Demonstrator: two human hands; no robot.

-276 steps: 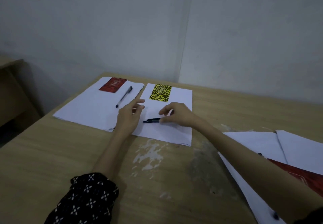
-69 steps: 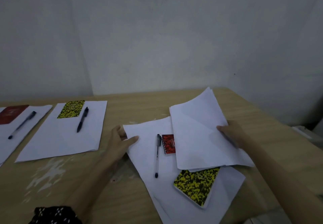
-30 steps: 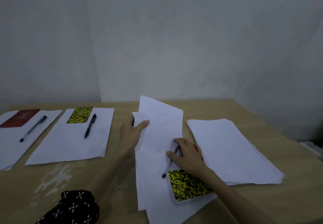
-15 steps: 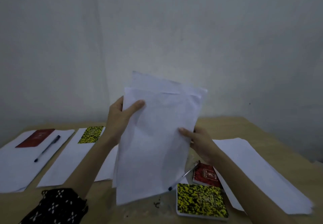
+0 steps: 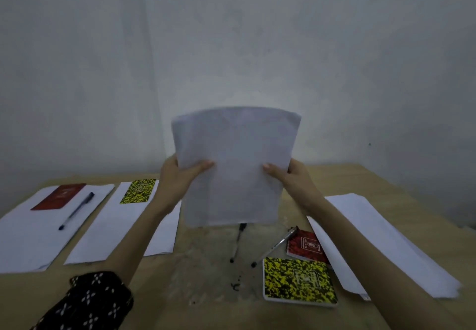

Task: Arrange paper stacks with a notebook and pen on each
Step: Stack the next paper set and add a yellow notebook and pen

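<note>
I hold a white paper stack (image 5: 235,167) upright above the table, my left hand (image 5: 180,175) on its left edge and my right hand (image 5: 291,175) on its right edge. Below it two pens (image 5: 238,242) (image 5: 275,246) lie on the bare wood, beside a small red notebook (image 5: 305,246) and a yellow-black notebook (image 5: 298,280). Another paper stack (image 5: 381,242) lies at the right with nothing on it. At the left, one stack (image 5: 33,232) carries a red notebook (image 5: 59,196) and a pen (image 5: 76,210); its neighbour (image 5: 108,226) carries a yellow-black notebook (image 5: 139,191).
The wooden table (image 5: 206,291) has a worn pale patch in its middle. A grey wall stands right behind the far edge. The right edge of the table runs diagonally past the right-hand stack.
The stack has been squared up and raised a little; my right hand moved up its right edge. A second pen now shows on the wood beneath it.
</note>
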